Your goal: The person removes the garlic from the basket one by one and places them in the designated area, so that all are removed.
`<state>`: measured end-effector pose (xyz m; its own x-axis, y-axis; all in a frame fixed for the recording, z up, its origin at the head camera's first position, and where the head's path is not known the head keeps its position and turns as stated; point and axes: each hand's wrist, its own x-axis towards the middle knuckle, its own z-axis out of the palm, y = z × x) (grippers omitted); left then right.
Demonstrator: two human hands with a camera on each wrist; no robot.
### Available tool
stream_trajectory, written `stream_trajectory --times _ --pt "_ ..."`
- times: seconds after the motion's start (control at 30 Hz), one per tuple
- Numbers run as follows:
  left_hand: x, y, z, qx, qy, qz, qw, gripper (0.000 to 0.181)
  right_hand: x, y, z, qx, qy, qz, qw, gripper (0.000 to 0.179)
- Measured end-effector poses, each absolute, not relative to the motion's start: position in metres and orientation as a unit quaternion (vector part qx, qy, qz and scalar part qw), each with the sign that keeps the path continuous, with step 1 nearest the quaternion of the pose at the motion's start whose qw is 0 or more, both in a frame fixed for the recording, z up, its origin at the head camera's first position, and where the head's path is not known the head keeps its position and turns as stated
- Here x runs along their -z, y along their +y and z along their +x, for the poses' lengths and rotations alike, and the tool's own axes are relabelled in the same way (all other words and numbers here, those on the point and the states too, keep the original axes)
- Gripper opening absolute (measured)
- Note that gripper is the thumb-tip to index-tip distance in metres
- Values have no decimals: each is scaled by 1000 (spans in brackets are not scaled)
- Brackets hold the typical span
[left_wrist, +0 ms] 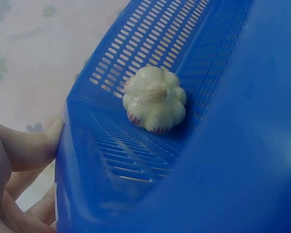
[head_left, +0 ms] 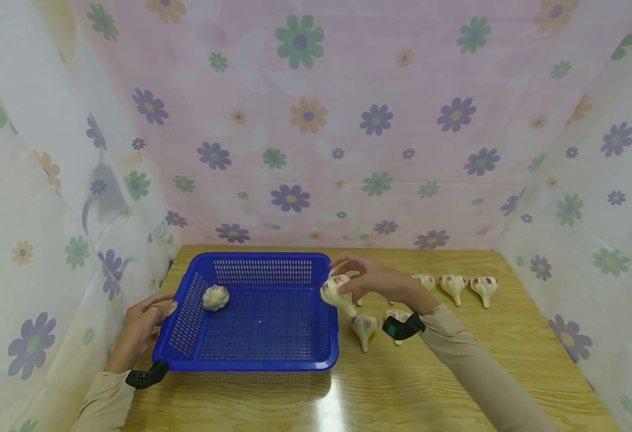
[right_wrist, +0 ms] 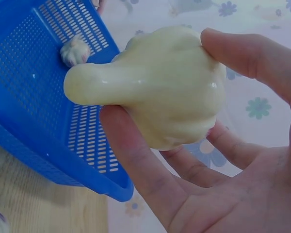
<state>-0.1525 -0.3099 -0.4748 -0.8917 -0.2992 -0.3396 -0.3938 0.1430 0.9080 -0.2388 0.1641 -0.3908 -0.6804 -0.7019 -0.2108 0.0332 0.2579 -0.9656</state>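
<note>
A garlic bulb (head_left: 336,291) with purple marks is held in my right hand (head_left: 372,279), at the right rim of the blue plastic basket (head_left: 258,366). In the right wrist view, the thumb and fingers grip the pale bulb (right_wrist: 177,87) around its sides, its thick stem pointing left. My left hand (head_left: 140,324) holds the basket's left rim, with the thumb (left_wrist: 36,145) at the rim's edge and the other fingers lower on the outside. Inside the basket, another garlic bulb (head_left: 215,297) lies near the left wall, its root end showing in the left wrist view.
Several garlic bulbs lie on the wooden table (head_left: 456,360) right of the basket, including one close by (head_left: 365,329) and one at the row's right end (head_left: 484,289). My right hand and wrist partly cover others. Flower-patterned cloth (head_left: 337,150) encloses the back and sides.
</note>
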Motion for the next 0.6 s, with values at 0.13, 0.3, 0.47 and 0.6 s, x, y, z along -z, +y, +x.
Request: stream_trajectory --times 0.13,0.3,0.47,0.6 --pt "475 -310 -153 -612 755 -232 40 52 389 169 -239 560 725 -237 323 56" --pt "474 -310 -153 -612 754 -236 41 53 387 175 -240 557 727 -239 322 57" --pt "473 -310 -154 -613 753 -236 43 54 386 181 -241 561 727 -238 316 55" --pt "473 -311 -154 -614 753 -231 43 55 387 186 -241 559 730 -242 309 52"
